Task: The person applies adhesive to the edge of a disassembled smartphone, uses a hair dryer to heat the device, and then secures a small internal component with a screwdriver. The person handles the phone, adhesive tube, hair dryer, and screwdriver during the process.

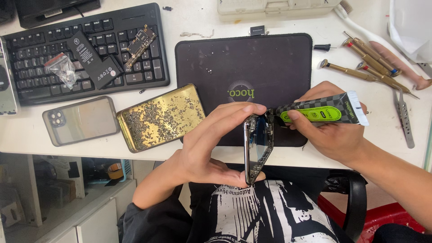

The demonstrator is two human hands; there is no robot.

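Note:
My left hand [211, 144] holds a phone frame [257, 146] on edge, thumb under it and fingers over its top end, in front of the desk edge. My right hand [330, 130] grips a black and green glue tube [321, 112]. The tube's black nozzle touches the upper corner of the phone frame. Both hands hover above my lap and the near edge of a black work mat [252, 58].
A gold metal tray [162, 117] holding several tiny screws lies left of the mat. A clear phone case [81, 120] sits beside it. A black keyboard [85, 49] carries a battery, a circuit board and a small bag. Screwdrivers [369, 58] and tweezers [403, 117] lie at right.

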